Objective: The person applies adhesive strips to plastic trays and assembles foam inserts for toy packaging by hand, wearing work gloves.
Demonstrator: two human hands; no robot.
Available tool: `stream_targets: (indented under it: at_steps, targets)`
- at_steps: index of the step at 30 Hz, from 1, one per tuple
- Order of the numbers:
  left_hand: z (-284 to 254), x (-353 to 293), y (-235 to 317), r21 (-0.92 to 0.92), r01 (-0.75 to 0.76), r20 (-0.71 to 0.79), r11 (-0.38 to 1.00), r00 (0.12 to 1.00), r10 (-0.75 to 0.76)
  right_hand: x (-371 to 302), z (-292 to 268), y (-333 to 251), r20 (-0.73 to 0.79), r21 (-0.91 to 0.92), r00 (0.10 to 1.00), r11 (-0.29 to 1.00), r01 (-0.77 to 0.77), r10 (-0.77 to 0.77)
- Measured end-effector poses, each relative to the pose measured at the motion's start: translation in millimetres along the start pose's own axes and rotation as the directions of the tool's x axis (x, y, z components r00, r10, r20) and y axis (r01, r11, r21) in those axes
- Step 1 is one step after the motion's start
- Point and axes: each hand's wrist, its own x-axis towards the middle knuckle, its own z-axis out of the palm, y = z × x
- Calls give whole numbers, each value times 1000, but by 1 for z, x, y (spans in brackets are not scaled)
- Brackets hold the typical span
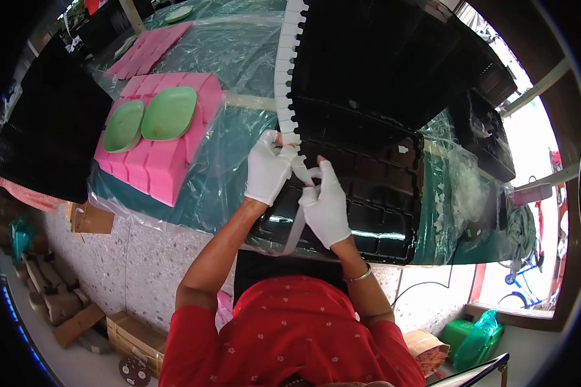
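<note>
My left hand (268,171), in a white glove with bare fingertips, is closed at the lower end of a white notched strip (284,71). That strip runs along the left edge of a tall black panel (381,58). Close by on the right, my right hand (328,209), gloved the same way, pinches a thin white band (295,229). The band hangs down from between the hands toward the table's front edge. Both hands are above a glossy black tray (381,193) with rectangular ridges. The fingers partly hide where the strip and band meet.
Two green dishes (168,115) rest on pink foam blocks (155,169) to the left. Clear plastic film (239,58) covers the green table. More black sheets (48,122) stand far left. Crumpled plastic (468,187) and a black case (487,138) lie on the right.
</note>
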Motion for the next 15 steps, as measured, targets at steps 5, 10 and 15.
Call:
stream_targets:
  at_steps: [5,10,15]
  targets:
    - [-12,13,6,-139,156,48,978,987,-151,8,-17,-17,80,155,997,988,11,-23]
    - [-9,15,-1,-321,144,107,936,988,-115,12,-16,-26,379,541,907,751,-379,185]
    - [-13,15,2,-350,173,173,921,978,-118,18,-24,-32,362,586,920,731,-350,151]
